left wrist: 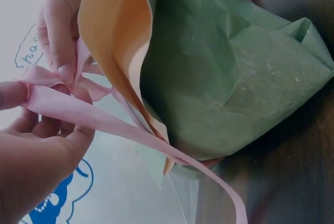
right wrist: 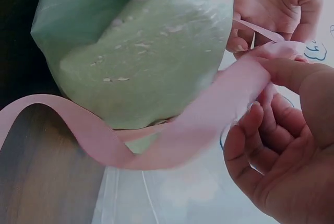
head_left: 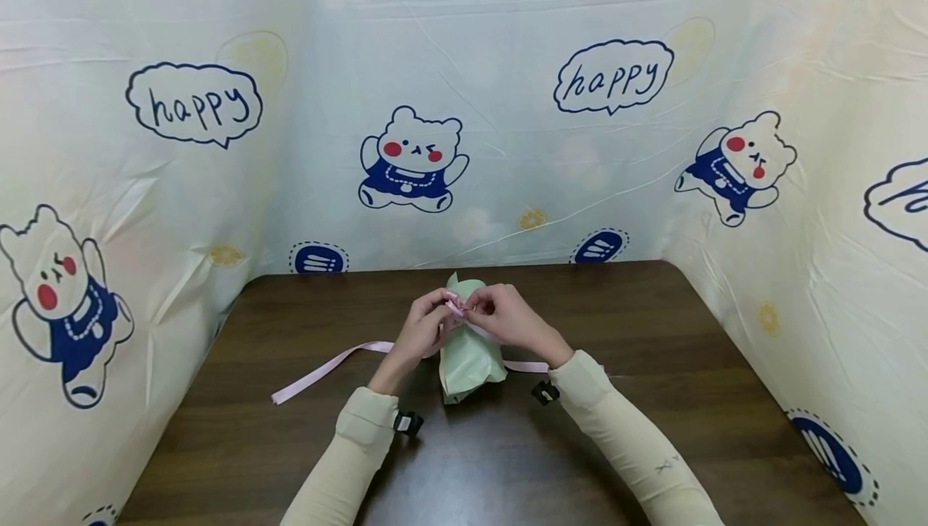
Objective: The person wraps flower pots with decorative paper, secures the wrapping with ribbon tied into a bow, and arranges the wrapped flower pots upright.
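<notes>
A green paper wrapper [head_left: 470,369] with a peach inner side [left wrist: 117,25] lies on the table, one end folded. Pink ribbon [left wrist: 94,113] goes round it and is looped at the top between both hands. My left hand [head_left: 423,329] pinches a loop of that ribbon between thumb and fingers. Close beside it, my right hand [head_left: 510,318] also pinches the ribbon, as the right wrist view shows with the ribbon [right wrist: 203,117] running to its thumb. What the wrapper holds is hidden. Whether the loops form a knot is unclear.
One ribbon tail [head_left: 319,377] stretches left over the dark wooden table [head_left: 290,461]; another tail [head_left: 527,366] passes under the right wrist. A printed curtain [head_left: 493,188] surrounds the back and sides of the table.
</notes>
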Tool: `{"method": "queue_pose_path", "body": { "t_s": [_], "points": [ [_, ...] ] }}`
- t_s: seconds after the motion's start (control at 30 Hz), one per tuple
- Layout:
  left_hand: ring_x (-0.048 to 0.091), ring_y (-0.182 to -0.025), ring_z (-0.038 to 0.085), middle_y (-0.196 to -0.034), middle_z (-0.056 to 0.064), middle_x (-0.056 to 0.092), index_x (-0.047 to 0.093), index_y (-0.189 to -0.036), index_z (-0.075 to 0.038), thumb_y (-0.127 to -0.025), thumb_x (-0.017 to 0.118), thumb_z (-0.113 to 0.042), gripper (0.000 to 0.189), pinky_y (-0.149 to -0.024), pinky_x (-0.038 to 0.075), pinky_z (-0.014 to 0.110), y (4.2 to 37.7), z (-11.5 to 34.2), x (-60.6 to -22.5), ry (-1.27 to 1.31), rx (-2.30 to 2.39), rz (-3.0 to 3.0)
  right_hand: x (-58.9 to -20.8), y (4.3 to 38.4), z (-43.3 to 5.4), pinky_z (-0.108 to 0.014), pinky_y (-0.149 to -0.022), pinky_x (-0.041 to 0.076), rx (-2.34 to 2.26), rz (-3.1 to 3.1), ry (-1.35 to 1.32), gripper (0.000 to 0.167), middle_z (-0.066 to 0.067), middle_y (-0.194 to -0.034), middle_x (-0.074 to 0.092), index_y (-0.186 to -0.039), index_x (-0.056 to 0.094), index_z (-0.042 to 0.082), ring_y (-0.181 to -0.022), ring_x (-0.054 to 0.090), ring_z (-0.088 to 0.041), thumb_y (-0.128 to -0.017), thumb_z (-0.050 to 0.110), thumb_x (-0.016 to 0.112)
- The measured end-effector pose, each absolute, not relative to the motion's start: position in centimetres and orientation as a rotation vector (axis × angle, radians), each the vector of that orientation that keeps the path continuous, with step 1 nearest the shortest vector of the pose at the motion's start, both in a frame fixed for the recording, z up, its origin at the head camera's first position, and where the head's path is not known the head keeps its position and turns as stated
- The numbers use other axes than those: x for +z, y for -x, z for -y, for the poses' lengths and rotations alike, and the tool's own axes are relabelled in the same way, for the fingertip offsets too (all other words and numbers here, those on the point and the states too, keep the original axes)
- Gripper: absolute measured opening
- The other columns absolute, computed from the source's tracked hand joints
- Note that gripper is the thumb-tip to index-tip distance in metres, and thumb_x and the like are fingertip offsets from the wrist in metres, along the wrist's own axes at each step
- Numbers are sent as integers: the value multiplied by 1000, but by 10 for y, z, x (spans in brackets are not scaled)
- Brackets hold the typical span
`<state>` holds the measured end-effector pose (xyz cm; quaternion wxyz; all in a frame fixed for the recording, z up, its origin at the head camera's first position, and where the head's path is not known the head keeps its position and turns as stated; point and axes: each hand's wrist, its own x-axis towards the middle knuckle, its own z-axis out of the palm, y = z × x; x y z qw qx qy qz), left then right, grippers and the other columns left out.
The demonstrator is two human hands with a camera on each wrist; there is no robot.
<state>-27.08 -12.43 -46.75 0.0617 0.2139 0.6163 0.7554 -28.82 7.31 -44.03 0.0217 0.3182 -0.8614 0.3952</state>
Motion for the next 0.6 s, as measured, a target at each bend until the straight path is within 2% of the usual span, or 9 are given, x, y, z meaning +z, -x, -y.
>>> {"method": "queue_pose_path", "body": {
  "t_s": [0.13,0.17,0.33,0.43,0.5,0.57,0.6],
  "points": [
    [31,-41,10,-83,7,58,53,-107,14,-101,42,0,18,-41,35,20,272,124,-468,-647,2303,-1871,-442,289,-72,-24,-60,46,1214,2649,-903,4,0,-79,62,-92,72,7,-67,53,-11,-95,9,70],
    [31,-41,10,-84,6,59,54,-106,13,-101,43,-1,18,-40,33,21,272,124,-468,-641,2302,-1873,-442,289,-72,-24,-60,46,1215,2647,-883,3,0,-80,62,-92,71,7,-68,52,-11,-94,9,69],
    [29,-40,10,-77,6,55,55,-109,10,-102,45,-5,20,-37,29,21,271,124,-468,-607,2298,-1879,-444,288,-72,-26,-63,44,1200,2665,-842,6,-5,-85,58,-91,62,10,-73,52,-18,-93,7,67],
    [32,-41,8,-77,6,53,55,-113,13,-103,45,-6,23,-38,31,20,270,123,-467,-613,2288,-1897,-445,288,-71,-26,-65,44,1207,2678,-846,10,-5,-88,56,-91,57,10,-79,55,-25,-94,6,65],
    [39,-48,8,-84,5,56,54,-114,16,-104,46,-5,25,-43,35,19,270,123,-467,-634,2276,-1920,-445,289,-70,-26,-65,44,1226,2675,-861,11,-5,-88,57,-91,55,10,-80,56,-26,-96,5,64],
    [46,-57,9,-88,5,58,54,-116,17,-104,46,-5,26,-49,39,19,270,122,-466,-649,2255,-1954,-445,289,-69,-26,-64,45,1242,2677,-869,12,-4,-86,57,-91,54,10,-79,56,-24,-97,4,62],
    [46,-56,10,-90,5,58,55,-117,16,-105,45,-5,26,-48,39,21,269,123,-466,-650,2242,-1968,-446,289,-69,-25,-64,45,1249,2672,-875,12,-3,-85,57,-91,54,10,-78,56,-23,-97,3,62]
  ]
}}
